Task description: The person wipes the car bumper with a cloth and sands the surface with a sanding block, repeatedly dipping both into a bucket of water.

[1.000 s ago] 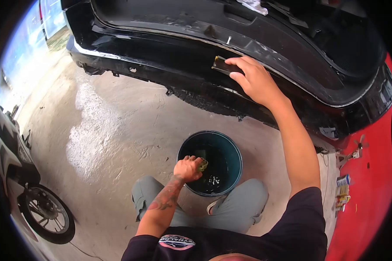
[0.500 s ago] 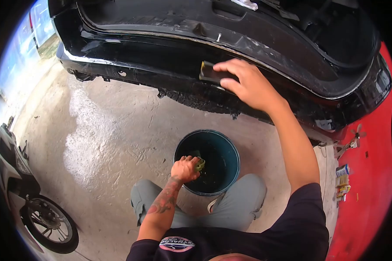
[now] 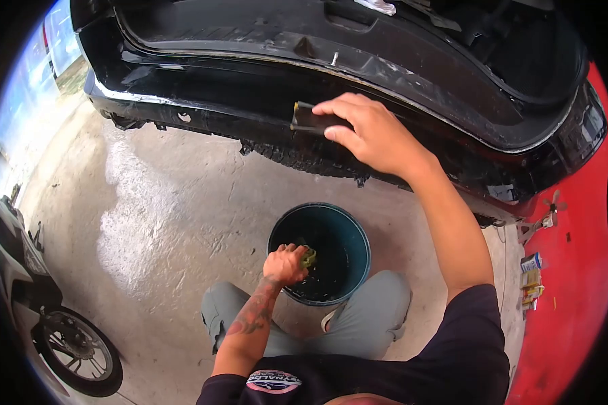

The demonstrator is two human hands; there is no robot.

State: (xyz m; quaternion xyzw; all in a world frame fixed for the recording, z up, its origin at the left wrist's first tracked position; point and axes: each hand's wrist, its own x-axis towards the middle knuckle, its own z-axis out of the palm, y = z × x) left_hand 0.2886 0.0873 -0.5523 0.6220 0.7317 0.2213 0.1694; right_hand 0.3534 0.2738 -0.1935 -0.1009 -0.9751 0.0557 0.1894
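Note:
My right hand point(image 3: 371, 131) holds a dark sanding block point(image 3: 312, 118) with a yellow edge, thumb and fingers on either side of it. The block is at the outer face of the black car bumper point(image 3: 203, 84); whether it presses on the surface is hard to see. My left hand point(image 3: 287, 263) is closed around a wet-looking, yellow-green sponge point(image 3: 309, 257). That hand is over the left side of a dark teal bucket point(image 3: 358, 236), which stands on the floor between my knees. Dark liquid with small specks shows inside the bucket.
A motorcycle wheel point(image 3: 81, 351) stands at lower left. On the right is a red surface point(image 3: 574, 270), with small containers point(image 3: 531, 280) beside it. A wet patch point(image 3: 138, 223) marks the concrete floor left of the bucket. A white cloth point(image 3: 377, 7) lies on the car.
My right hand has moved a little to the left along the bumper with the sanding block. My left hand stays at the bucket with the sponge. The view has shifted slightly.

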